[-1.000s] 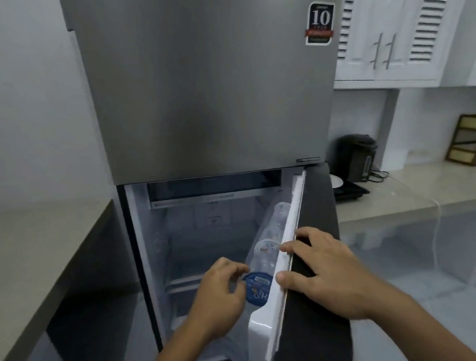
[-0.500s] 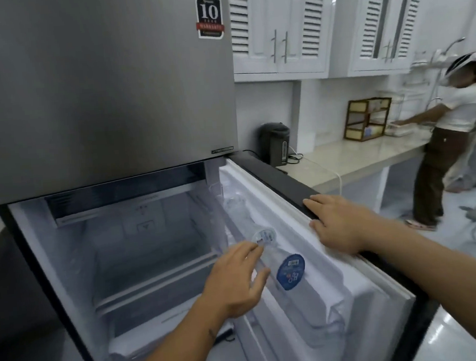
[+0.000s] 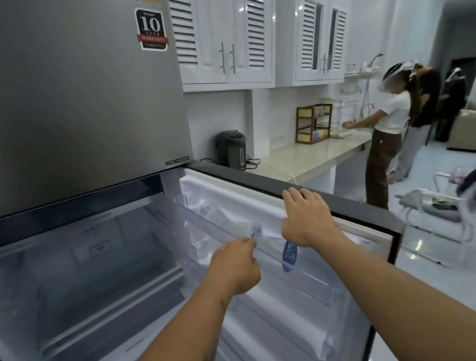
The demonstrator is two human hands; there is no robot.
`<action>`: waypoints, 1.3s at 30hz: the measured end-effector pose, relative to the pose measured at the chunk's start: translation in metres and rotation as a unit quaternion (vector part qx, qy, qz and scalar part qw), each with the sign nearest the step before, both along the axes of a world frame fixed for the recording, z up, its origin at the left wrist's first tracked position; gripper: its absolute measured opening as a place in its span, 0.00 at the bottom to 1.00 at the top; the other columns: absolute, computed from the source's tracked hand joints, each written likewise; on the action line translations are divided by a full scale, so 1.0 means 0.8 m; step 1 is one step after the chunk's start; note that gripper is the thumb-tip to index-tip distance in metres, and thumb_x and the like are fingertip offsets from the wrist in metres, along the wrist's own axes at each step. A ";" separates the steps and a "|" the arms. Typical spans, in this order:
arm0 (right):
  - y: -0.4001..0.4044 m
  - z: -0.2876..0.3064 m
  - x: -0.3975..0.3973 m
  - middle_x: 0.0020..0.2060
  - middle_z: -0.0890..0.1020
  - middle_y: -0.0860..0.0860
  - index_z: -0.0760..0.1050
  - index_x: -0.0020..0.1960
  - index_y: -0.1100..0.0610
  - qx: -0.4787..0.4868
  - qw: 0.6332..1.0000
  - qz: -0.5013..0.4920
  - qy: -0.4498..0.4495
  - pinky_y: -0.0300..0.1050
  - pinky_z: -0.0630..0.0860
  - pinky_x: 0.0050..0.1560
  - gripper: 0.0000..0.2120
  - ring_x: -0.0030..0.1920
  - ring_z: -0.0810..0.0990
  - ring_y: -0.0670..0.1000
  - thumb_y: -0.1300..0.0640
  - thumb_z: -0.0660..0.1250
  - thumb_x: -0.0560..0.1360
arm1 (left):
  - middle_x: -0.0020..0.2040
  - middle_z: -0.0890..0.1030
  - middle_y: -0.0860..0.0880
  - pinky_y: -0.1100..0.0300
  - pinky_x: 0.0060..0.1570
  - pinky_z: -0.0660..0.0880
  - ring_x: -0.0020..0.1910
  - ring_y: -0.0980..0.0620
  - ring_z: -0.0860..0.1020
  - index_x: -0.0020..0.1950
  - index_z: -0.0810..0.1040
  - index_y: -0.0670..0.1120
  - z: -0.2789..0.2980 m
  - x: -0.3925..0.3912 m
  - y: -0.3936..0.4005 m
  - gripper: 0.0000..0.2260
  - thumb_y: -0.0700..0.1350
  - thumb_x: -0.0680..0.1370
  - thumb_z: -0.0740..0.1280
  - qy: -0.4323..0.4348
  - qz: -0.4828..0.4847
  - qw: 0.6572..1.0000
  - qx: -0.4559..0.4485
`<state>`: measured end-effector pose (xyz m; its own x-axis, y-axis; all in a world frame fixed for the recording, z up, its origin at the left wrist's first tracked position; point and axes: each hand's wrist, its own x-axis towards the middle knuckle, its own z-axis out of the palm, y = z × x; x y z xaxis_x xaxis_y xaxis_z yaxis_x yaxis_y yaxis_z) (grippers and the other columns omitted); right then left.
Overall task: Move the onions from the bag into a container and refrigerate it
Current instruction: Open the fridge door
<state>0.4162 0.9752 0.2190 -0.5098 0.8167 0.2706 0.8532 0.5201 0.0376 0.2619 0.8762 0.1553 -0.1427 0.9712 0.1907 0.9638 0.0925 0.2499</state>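
**Fridge door open, both hands at the door**

You stand in front of the fridge (image 3: 78, 92). Its lower door (image 3: 331, 202) is swung wide open to your right. The big grey upper door is closed and has a "10 year" sticker (image 3: 151, 28) near its top right corner.

Your right hand (image 3: 304, 218) lies flat on the top edge of the open door. The fingers are spread a little and curl over the dark rim. It holds nothing else.

Your left hand (image 3: 234, 265) is curled in a loose fist just beside the top door shelf (image 3: 317, 284). Its fingertips (image 3: 248, 243) are right at the cap of a clear water bottle (image 3: 257, 231) in that shelf. You cannot tell if they pinch the cap or only touch it. A second bottle with a blue label (image 3: 289, 254) lies next to it, close under your right wrist.

Inside the fridge you see white shelves (image 3: 104, 302) with nothing on them. The onions, the bag and the container are not in sight from here.

To the right, a counter (image 3: 314, 155) runs along the wall under white cupboards (image 3: 226, 34). A dark water boiler (image 3: 233, 149) stands at the counter's near end, just beside the fridge. A small wooden rack (image 3: 313, 124) stands farther along. At the far end, a person in a white top (image 3: 388, 130) stands at the sink.
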 end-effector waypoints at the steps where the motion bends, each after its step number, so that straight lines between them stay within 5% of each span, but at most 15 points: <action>1: -0.003 0.001 -0.001 0.67 0.72 0.55 0.64 0.69 0.57 -0.005 1.000 0.002 0.010 0.56 0.65 0.69 0.28 0.67 0.68 0.59 0.49 0.59 0.71 | 0.69 0.74 0.48 0.49 0.63 0.72 0.65 0.45 0.74 0.70 0.71 0.48 0.005 -0.006 -0.005 0.21 0.47 0.77 0.57 -0.013 0.002 1.000 0.006; 7: -0.064 -0.013 -0.062 0.72 0.71 0.50 0.65 0.73 0.52 -0.102 0.982 0.137 0.084 0.55 0.61 0.72 0.25 0.70 0.69 0.54 0.49 0.60 0.77 | 0.61 0.78 0.54 0.52 0.58 0.75 0.59 0.52 0.76 0.66 0.74 0.53 0.014 -0.105 -0.105 0.17 0.49 0.77 0.58 -0.087 0.073 0.991 0.073; 15: -0.235 -0.055 -0.299 0.73 0.67 0.46 0.64 0.74 0.47 -0.200 0.896 0.391 0.058 0.51 0.65 0.71 0.24 0.72 0.67 0.51 0.46 0.61 0.79 | 0.55 0.81 0.55 0.53 0.56 0.77 0.53 0.53 0.78 0.61 0.78 0.53 -0.027 -0.295 -0.390 0.14 0.49 0.77 0.63 -0.069 0.305 0.946 0.089; 27: -0.588 -0.086 -0.609 0.71 0.69 0.43 0.65 0.72 0.44 -0.241 0.708 0.663 -0.038 0.52 0.68 0.69 0.24 0.70 0.69 0.48 0.45 0.62 0.78 | 0.55 0.81 0.57 0.55 0.56 0.77 0.54 0.55 0.78 0.61 0.78 0.54 -0.075 -0.370 -0.810 0.16 0.46 0.76 0.59 -0.112 0.642 0.748 0.129; 39: -0.811 -0.161 -0.772 0.71 0.69 0.47 0.65 0.73 0.48 -0.265 0.542 0.776 -0.183 0.47 0.66 0.69 0.25 0.69 0.69 0.50 0.49 0.62 0.77 | 0.64 0.76 0.51 0.53 0.60 0.72 0.62 0.47 0.74 0.67 0.74 0.50 -0.154 -0.374 -0.948 0.18 0.45 0.77 0.59 -0.101 0.838 0.532 0.070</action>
